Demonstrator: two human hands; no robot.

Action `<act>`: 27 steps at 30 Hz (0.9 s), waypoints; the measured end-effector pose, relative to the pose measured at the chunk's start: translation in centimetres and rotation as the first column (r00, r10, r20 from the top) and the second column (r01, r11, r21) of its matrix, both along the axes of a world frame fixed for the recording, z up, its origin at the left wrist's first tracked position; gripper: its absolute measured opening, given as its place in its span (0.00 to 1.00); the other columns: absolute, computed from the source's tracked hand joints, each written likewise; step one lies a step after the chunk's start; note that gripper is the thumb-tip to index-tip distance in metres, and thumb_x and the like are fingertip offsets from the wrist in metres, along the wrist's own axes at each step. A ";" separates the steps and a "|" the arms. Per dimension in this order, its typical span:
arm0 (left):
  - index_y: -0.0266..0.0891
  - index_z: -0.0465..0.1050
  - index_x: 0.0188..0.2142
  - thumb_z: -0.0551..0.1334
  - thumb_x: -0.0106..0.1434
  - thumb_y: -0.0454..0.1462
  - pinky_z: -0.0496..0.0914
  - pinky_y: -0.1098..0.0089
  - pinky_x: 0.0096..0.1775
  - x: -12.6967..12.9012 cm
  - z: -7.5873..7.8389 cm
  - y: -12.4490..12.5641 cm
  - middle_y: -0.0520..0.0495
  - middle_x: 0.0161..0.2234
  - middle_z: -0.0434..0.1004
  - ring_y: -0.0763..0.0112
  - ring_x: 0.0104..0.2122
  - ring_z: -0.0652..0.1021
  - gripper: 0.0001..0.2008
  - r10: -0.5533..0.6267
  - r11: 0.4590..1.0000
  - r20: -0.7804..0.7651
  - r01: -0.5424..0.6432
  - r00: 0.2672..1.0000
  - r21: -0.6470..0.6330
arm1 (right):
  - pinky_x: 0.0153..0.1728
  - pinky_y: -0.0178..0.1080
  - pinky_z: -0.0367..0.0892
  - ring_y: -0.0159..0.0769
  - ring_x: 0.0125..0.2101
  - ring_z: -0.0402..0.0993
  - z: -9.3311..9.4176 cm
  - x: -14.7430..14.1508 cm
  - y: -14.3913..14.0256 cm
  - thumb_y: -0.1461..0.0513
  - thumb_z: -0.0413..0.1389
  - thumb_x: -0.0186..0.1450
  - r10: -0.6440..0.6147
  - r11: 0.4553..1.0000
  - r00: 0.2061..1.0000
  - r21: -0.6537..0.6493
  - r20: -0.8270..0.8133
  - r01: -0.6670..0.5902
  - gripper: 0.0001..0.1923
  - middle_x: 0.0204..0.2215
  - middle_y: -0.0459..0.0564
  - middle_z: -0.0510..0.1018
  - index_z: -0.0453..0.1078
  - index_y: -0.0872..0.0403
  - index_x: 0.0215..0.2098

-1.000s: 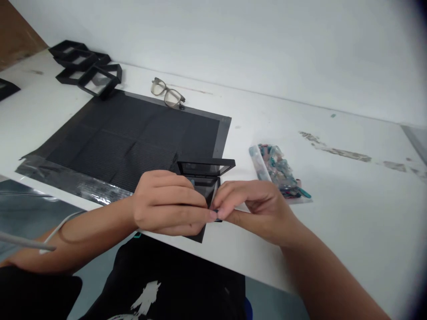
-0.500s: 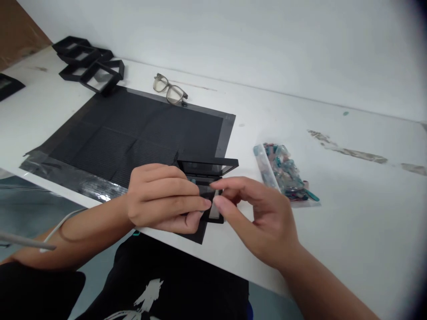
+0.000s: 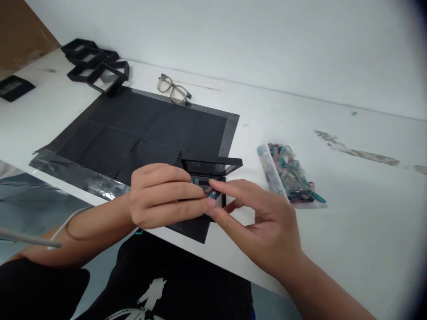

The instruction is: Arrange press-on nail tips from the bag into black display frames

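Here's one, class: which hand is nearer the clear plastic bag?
Right. The right hand is close beside the bag; the left hand is farther left, by the open black case.

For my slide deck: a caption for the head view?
Right hand pinches a dark piece, left hand alongside, over an open case.

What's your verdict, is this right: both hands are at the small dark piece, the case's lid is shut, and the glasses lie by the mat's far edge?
One thing is wrong: the lid of the case stands open, as the head view shows. Left hand and right hand are at the piece, and the glasses lie by the mat's far edge.
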State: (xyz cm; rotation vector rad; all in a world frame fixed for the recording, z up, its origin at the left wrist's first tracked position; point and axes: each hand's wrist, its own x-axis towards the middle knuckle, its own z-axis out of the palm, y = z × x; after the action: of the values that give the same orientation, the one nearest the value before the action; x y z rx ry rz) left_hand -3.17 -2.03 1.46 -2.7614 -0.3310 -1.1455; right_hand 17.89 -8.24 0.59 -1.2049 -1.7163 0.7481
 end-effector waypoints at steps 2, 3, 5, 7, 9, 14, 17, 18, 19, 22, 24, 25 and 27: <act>0.44 0.79 0.36 0.70 0.61 0.35 0.78 0.73 0.29 0.0 -0.1 0.3 0.57 0.31 0.83 0.75 0.29 0.81 0.04 -0.041 0.999 0.044 0.039 0.998 0.031 | 0.26 0.35 0.76 0.32 0.29 0.77 0.1 0.1 -0.1 0.62 0.62 0.64 0.041 0.999 0.999 0.009 -0.025 -0.040 0.14 0.35 0.46 0.83 0.78 0.49 0.49; 0.45 0.78 0.34 0.69 0.62 0.35 0.77 0.75 0.28 0.0 -0.2 0.5 0.58 0.30 0.82 0.76 0.29 0.80 0.03 -0.060 0.997 0.075 0.057 0.995 0.046 | 0.27 0.36 0.77 0.32 0.29 0.77 0.1 0.1 -0.1 0.63 0.62 0.65 0.059 0.998 0.998 0.011 -0.036 -0.059 0.15 0.35 0.46 0.83 0.78 0.48 0.50; 0.46 0.77 0.32 0.69 0.62 0.34 0.78 0.76 0.28 0.2 -0.4 0.7 0.58 0.28 0.81 0.77 0.27 0.79 0.04 -0.080 0.995 0.127 0.072 0.989 0.071 | 0.30 0.37 0.78 0.32 0.31 0.78 -0.1 0.2 -0.2 0.63 0.62 0.65 0.098 0.995 0.994 0.020 -0.043 -0.097 0.18 0.38 0.46 0.83 0.76 0.46 0.54; 0.45 0.78 0.31 0.71 0.60 0.34 0.78 0.75 0.27 0.3 -0.4 0.9 0.57 0.27 0.81 0.76 0.26 0.79 0.04 -0.071 0.995 0.127 0.061 0.989 0.084 | 0.35 0.37 0.78 0.34 0.38 0.79 -0.3 0.2 -0.2 0.65 0.60 0.67 0.130 0.991 0.991 0.028 -0.037 -0.129 0.22 0.45 0.47 0.82 0.72 0.46 0.59; 0.45 0.79 0.32 0.72 0.59 0.34 0.78 0.74 0.27 0.3 -0.3 0.8 0.57 0.27 0.81 0.76 0.26 0.79 0.05 -0.048 0.996 0.087 0.041 0.995 0.083 | 0.40 0.36 0.79 0.35 0.46 0.78 -0.7 0.2 -0.2 0.66 0.58 0.68 0.160 0.987 0.986 0.014 -0.039 -0.159 0.25 0.52 0.48 0.80 0.68 0.46 0.63; 0.45 0.79 0.32 0.71 0.60 0.33 0.74 0.74 0.24 0.1 0.0 0.4 0.58 0.29 0.82 0.76 0.26 0.79 0.05 -0.026 0.996 0.019 0.025 0.999 0.085 | 0.42 0.34 0.78 0.36 0.52 0.77 -1.1 0.2 -0.3 0.64 0.58 0.69 0.165 0.973 0.974 -0.138 -0.158 -0.187 0.24 0.53 0.48 0.79 0.65 0.44 0.62; 0.45 0.79 0.31 0.70 0.60 0.32 0.73 0.73 0.23 -0.1 0.1 0.3 0.57 0.29 0.82 0.76 0.25 0.79 0.05 -0.053 0.995 0.015 0.052 0.998 0.085 | 0.38 0.33 0.78 0.35 0.47 0.79 -1.0 0.2 -0.3 0.62 0.59 0.69 0.169 0.942 0.963 -0.252 -0.210 -0.220 0.19 0.50 0.47 0.80 0.68 0.43 0.58; 0.45 0.79 0.31 0.70 0.60 0.32 0.73 0.73 0.23 -0.1 0.1 0.4 0.57 0.29 0.82 0.76 0.25 0.78 0.05 -0.057 0.995 0.013 0.056 0.998 0.077 | 0.37 0.33 0.78 0.34 0.45 0.79 -0.9 0.3 -0.3 0.61 0.59 0.69 0.176 0.935 0.959 -0.268 -0.221 -0.233 0.18 0.49 0.47 0.80 0.69 0.43 0.57; 0.45 0.79 0.31 0.70 0.60 0.32 0.73 0.73 0.23 -0.1 0.1 0.5 0.57 0.29 0.82 0.76 0.25 0.78 0.05 -0.062 0.996 0.011 0.061 0.998 0.070 | 0.36 0.33 0.78 0.34 0.44 0.79 -0.9 0.4 -0.2 0.61 0.59 0.69 0.180 0.932 0.956 -0.270 -0.231 -0.241 0.17 0.48 0.47 0.80 0.69 0.43 0.56; 0.44 0.79 0.32 0.70 0.59 0.33 0.74 0.73 0.24 0.1 -0.3 1.0 0.56 0.27 0.80 0.75 0.24 0.78 0.03 -0.116 0.991 0.052 0.113 0.992 0.071 | 0.34 0.34 0.77 0.33 0.41 0.78 -0.9 0.8 0.0 0.62 0.58 0.69 0.184 0.950 0.960 -0.212 -0.212 -0.229 0.17 0.45 0.48 0.79 0.69 0.45 0.56; 0.42 0.79 0.34 0.68 0.60 0.33 0.76 0.73 0.25 0.2 -0.8 1.4 0.54 0.26 0.78 0.75 0.23 0.77 0.02 -0.160 0.986 0.148 0.150 0.976 0.077 | 0.32 0.33 0.76 0.33 0.40 0.78 -1.1 1.2 0.3 0.62 0.58 0.70 0.152 0.975 0.979 -0.143 -0.136 -0.172 0.17 0.42 0.48 0.79 0.68 0.46 0.56; 0.41 0.78 0.34 0.67 0.60 0.33 0.76 0.73 0.25 0.3 -1.1 1.5 0.54 0.26 0.78 0.76 0.23 0.77 0.03 -0.153 0.987 0.213 0.141 0.965 0.072 | 0.31 0.33 0.75 0.33 0.38 0.77 -1.2 1.4 0.6 0.62 0.57 0.70 0.130 0.985 0.989 -0.106 -0.073 -0.138 0.17 0.39 0.48 0.79 0.68 0.46 0.56; 0.43 0.76 0.35 0.64 0.59 0.31 0.75 0.74 0.24 0.3 -1.6 1.9 0.54 0.25 0.77 0.76 0.21 0.76 0.06 -0.084 0.996 0.341 0.071 0.936 0.052 | 0.28 0.34 0.73 0.33 0.34 0.77 -1.6 1.8 1.1 0.61 0.55 0.70 0.101 0.995 0.988 -0.037 0.113 -0.097 0.16 0.36 0.48 0.79 0.69 0.48 0.57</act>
State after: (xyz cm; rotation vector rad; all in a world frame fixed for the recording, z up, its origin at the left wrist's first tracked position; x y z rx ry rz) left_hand -2.91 -0.15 -0.11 -2.5525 -0.2319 -1.6393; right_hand 19.68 -7.17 -1.01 -1.2112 -1.8765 0.7803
